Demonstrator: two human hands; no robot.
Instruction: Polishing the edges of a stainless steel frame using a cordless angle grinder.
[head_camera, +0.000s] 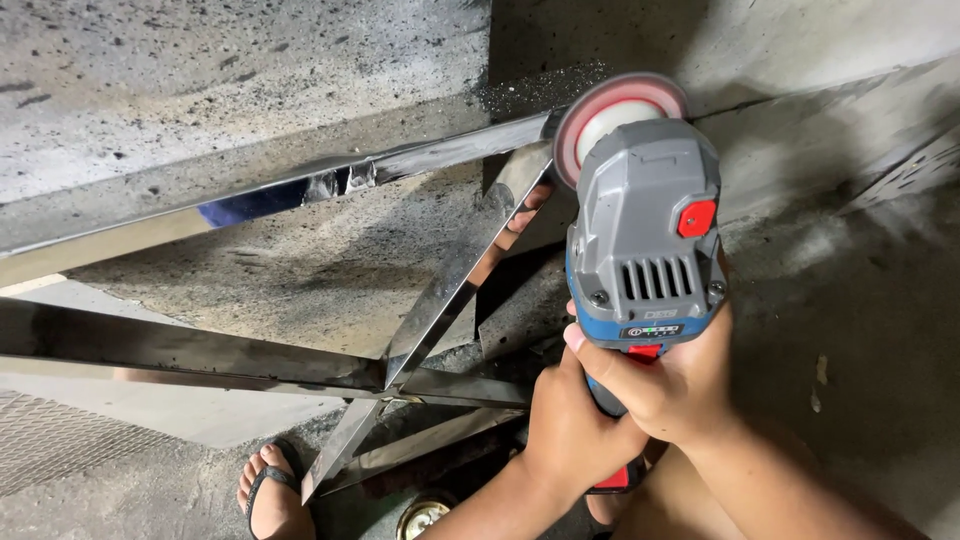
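Gripping the angle grinder right of centre, both hands are wrapped tight round its handle: the right hand closed just under the grey housing, the left hand clamped beneath it, wrists rising from the bottom edge. Its red disc sits at the top, touching the shiny steel frame. A sandalled foot rests lower left.

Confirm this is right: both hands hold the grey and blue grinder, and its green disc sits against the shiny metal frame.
One thing is wrong: the disc is red with a white centre, not green. The head view shows it. Both hands, left hand and right hand, hold the grinder against the metal frame.
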